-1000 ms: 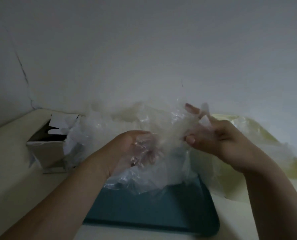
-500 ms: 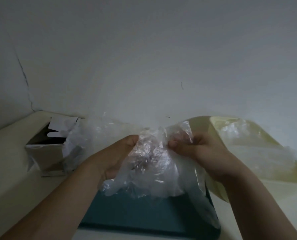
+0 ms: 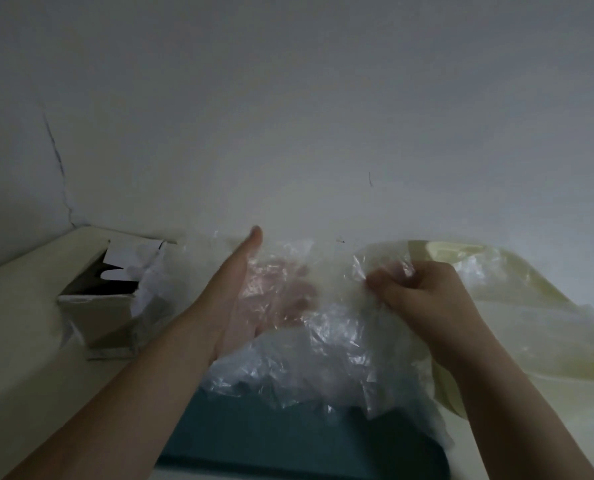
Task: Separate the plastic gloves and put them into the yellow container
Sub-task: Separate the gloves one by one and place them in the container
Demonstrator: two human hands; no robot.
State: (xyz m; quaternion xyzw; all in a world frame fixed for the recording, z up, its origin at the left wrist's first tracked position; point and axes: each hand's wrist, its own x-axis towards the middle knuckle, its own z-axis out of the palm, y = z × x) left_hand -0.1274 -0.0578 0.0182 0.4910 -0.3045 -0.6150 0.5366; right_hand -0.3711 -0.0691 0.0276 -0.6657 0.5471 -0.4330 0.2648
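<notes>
Clear, crinkled plastic gloves (image 3: pixel 323 355) hang bunched between both hands above the dark teal rectangular tray (image 3: pixel 288 441), near the middle of the cream counter (image 3: pixel 29 341). The left hand (image 3: pixel 254 299) lies flat against the film, fingers straight and loosely spread. The right hand (image 3: pixel 423 299) pinches an upper edge with curled fingers. To free one glove cleanly, that pinch should probably catch a single layer while the left palm braces the rest, then carry it right into the pale yellow plastic container (image 3: pixel 562 362).
</notes>
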